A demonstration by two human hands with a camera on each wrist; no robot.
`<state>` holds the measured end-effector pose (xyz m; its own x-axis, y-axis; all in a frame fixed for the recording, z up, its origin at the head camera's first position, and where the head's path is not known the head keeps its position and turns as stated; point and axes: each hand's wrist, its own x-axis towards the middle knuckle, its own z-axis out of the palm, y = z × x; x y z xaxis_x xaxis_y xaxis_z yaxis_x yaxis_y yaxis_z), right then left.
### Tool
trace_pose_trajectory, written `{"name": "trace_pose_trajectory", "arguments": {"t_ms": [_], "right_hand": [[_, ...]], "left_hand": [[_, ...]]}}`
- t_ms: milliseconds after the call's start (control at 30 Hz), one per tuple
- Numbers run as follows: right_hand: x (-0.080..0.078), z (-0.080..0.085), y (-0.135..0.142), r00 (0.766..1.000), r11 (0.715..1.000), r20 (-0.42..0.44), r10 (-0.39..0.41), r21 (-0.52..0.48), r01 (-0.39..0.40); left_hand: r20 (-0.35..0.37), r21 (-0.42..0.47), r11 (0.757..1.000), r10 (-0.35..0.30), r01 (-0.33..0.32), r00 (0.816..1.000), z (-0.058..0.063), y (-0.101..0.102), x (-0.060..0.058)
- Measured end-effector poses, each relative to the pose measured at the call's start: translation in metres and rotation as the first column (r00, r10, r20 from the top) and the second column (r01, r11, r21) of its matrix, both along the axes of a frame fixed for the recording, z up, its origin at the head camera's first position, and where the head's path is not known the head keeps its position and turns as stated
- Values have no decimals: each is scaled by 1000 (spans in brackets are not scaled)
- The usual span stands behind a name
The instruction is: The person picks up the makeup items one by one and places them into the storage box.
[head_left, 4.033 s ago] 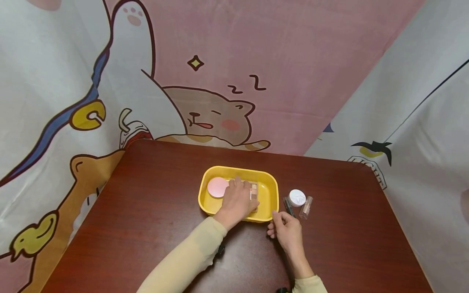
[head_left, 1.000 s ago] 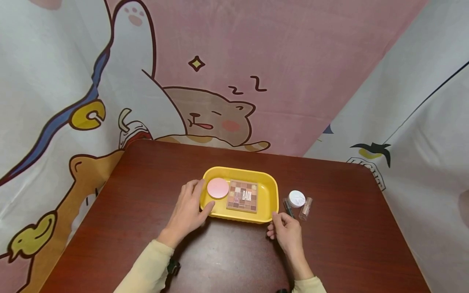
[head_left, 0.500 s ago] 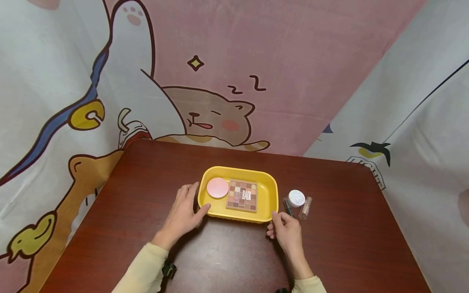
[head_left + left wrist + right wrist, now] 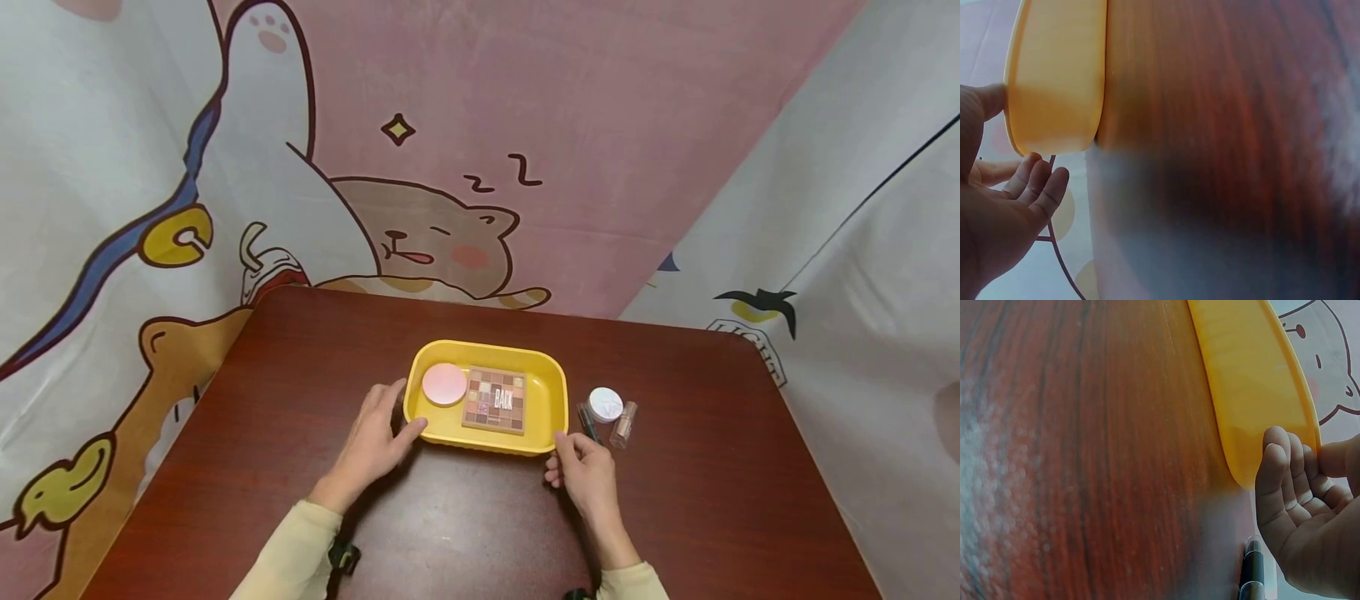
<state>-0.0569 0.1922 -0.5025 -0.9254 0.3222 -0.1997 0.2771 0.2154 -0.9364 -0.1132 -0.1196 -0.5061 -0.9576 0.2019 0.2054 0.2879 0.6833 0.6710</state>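
A yellow plastic tray (image 4: pixel 546 421) stands on the table, with a round pink compact (image 4: pixel 444 384) at its left and an eyeshadow palette (image 4: pixel 494 402) lettered BACK lying flat beside it. At the tray's left front corner, my left hand (image 4: pixel 367 442) is spread, the thumb touching the front rim and the fingers along the left end. My right hand (image 4: pixel 590 479) pinches the rim at the right front corner, thumb on the rim and fingers curled against the outer wall, as the right wrist view shows. The compact and palette are out of sight in both wrist views.
To the right of the tray, close together, lie a white round jar (image 4: pixel 605 404), a slim dark tube (image 4: pixel 588 423) and a clear-capped lipstick (image 4: pixel 623 425). A brown wooden table (image 4: pixel 697 492) bears everything. Printed cartoon cloth (image 4: pixel 570 108) hangs behind it and at both sides.
My left hand, over the palette inside the tray 4 seconds ago, has withdrawn to the tray's left end and settled slightly outward. The right hand, tray and its contents hold their places.
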Motion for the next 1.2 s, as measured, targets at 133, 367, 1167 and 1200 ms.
{"name": "trace_pose_trajectory", "arguments": {"t_ms": [133,367,1167,1200], "right_hand": [[0,0,0,1000,1000,-1,1,3,-1],[0,1,0,1000,1000,-7,2,-6,-2],[-4,11,23,993,979,13,113,171,-114],[-4,12,25,993,976,13,115,186,-115]], "left_hand": [[18,44,999,-9,8,1000,-3,1,0],[71,105,994,-2,-6,997,-5,4,0],[106,239,970,25,-50,994,-9,10,2],[108,240,970,24,-49,994,-9,10,2]]}}
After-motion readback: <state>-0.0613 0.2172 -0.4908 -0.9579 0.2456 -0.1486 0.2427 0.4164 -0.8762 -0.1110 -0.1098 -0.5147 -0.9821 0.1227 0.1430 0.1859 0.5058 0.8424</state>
